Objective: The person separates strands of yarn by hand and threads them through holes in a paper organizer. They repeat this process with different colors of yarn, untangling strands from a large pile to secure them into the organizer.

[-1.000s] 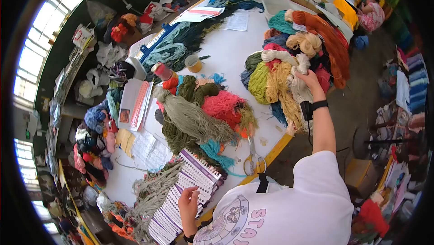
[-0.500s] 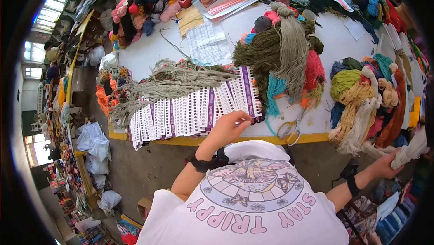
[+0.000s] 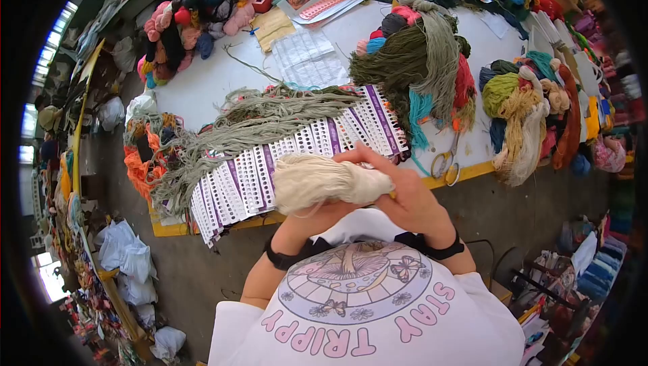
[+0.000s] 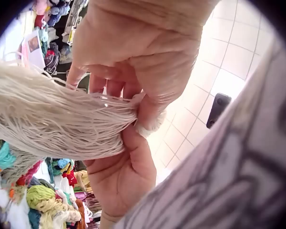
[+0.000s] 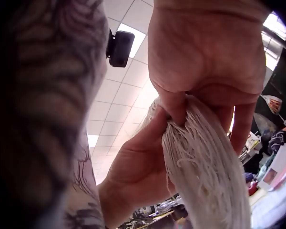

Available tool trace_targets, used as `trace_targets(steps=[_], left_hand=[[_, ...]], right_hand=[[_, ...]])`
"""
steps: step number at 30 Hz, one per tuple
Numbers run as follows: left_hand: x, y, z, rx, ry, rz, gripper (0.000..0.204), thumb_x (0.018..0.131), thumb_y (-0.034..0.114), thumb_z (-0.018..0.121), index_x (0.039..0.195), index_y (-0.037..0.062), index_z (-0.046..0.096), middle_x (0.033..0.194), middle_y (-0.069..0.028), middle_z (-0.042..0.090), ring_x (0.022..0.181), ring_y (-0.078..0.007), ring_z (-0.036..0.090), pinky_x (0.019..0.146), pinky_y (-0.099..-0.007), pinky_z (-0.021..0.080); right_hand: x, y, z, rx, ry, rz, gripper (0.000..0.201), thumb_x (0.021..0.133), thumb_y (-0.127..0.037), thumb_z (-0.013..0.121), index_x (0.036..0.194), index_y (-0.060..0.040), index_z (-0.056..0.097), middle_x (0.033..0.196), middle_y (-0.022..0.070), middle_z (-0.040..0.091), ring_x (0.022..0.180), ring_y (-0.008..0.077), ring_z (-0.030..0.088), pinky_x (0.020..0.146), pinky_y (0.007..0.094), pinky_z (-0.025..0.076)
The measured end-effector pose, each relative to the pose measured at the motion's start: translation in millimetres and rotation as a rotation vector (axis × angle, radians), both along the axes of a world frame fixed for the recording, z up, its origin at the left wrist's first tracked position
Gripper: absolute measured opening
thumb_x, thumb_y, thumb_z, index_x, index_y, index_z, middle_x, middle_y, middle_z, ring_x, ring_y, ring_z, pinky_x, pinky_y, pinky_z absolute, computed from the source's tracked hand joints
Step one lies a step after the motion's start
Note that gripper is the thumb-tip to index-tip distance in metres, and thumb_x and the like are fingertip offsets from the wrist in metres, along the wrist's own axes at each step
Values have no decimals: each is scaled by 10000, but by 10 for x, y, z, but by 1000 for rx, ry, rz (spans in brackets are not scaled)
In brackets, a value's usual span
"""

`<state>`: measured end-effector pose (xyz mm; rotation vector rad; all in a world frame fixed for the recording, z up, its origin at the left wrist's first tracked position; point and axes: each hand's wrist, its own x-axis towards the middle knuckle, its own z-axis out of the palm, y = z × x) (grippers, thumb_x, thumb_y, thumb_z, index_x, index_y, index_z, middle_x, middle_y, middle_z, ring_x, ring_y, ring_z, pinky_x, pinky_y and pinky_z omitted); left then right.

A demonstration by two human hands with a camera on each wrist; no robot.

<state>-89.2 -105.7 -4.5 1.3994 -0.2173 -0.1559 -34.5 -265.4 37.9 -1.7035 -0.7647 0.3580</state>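
Observation:
A skein of cream yarn (image 3: pixel 324 180) lies sideways across both hands in front of the chest, its loose strands fanning out to the left. My left hand (image 3: pixel 314 219) holds it from below. From the right, my right hand (image 3: pixel 415 200) grips the narrow gathered end. In the left wrist view, the thumbs of the left hand (image 4: pixel 143 52) and right hand (image 4: pixel 119 179) press into the strands close together at that end. Punched white and purple thread cards (image 3: pixel 270 160) lie behind the skein on the table, partly under grey-green yarn (image 3: pixel 277 119).
Scissors (image 3: pixel 445 167) lie near the yellow table edge (image 3: pixel 476 171). Olive and grey hanks (image 3: pixel 405 62) stand mid-table, with a multicoloured yarn pile (image 3: pixel 520 106) to the right. Orange yarn (image 3: pixel 140 167) lies at the left, and a written sheet (image 3: pixel 307 55) behind the cards.
The right hand has brought the cream skein from the right-hand yarn pile to the front of the chest. The left hand, earlier empty over the cards, now holds it too. The view has turned.

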Motion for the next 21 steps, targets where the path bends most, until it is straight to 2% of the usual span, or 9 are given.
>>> trace_targets(steps=[3, 5, 6, 9, 10, 13, 14, 17, 21], left_hand=[[-268, 277, -18, -48, 109, 255, 466, 690, -71, 628, 1110, 15, 447, 1059, -73, 537, 977, -165, 524, 839, -295, 442], [-402, 464, -122, -96, 192, 383, 369, 727, -51, 586, 1074, 3, 474, 1049, -77, 531, 987, -172, 514, 834, -299, 437], [-440, 550, -117, -119, 237, 447, 323, 745, -42, 565, 1057, -2, 488, 1045, -79, 528, 992, -175, 509, 832, -300, 435], [-500, 828, 29, -199, 359, 317, 208, 770, -2, 544, 977, -9, 524, 957, -58, 559, 910, -167, 536, 765, -295, 451], [-511, 941, 5, -293, 398, 246, 204, 795, 49, 534, 989, -15, 532, 837, -40, 581, 771, -140, 547, 669, -270, 450], [-481, 1075, 211, 94, 307, 183, 264, 804, 83, 540, 1035, -36, 497, 805, -41, 563, 720, -76, 505, 617, -214, 423], [-525, 1226, 262, 311, 360, 59, 240, 816, 103, 532, 1016, -29, 537, 748, -54, 597, 648, -99, 505, 612, -234, 425], [-622, 1727, 486, 562, 272, -89, 217, 810, 120, 544, 982, -12, 557, 732, -58, 585, 652, -82, 500, 609, -227, 421], [-703, 2187, 724, 665, 330, -186, 187, 806, 115, 540, 948, -3, 572, 670, -47, 552, 620, -72, 489, 567, -228, 413]], right_hand=[[-92, 247, -91, -85, -71, 51, 501, 711, 22, 464, 1199, -95, 444, 867, 161, 591, 741, 258, 606, 646, 302, 466], [-100, 377, -150, -146, -109, 84, 458, 719, 10, 462, 1165, -91, 477, 848, 159, 589, 721, 244, 606, 631, 293, 464], [-113, 462, -195, -32, -33, 99, 380, 736, -12, 467, 1107, -76, 518, 788, 160, 590, 680, 219, 600, 605, 276, 454], [-149, 681, -245, 50, 484, 210, 329, 756, -37, 479, 1079, -62, 533, 755, 157, 595, 643, 212, 590, 574, 263, 444], [-172, 758, -192, 113, 668, 198, 271, 774, -89, 507, 1039, -50, 550, 708, 138, 589, 608, 218, 570, 563, 270, 436], [-54, 799, -91, -222, 91, 325, 250, 778, -143, 540, 1009, -48, 563, 684, 130, 572, 585, 230, 549, 555, 289, 430], [20, 752, -91, -233, 9, 382, 234, 779, -182, 559, 970, -49, 576, 656, 125, 558, 567, 240, 533, 546, 307, 423], [347, 488, 100, -466, 27, 404, 183, 779, -167, 564, 903, -33, 579, 624, 96, 546, 538, 189, 510, 523, 279, 409], [552, 339, 289, -464, 9, 364, 144, 791, -128, 552, 879, -20, 586, 599, 40, 534, 518, 109, 467, 499, 254, 384]])
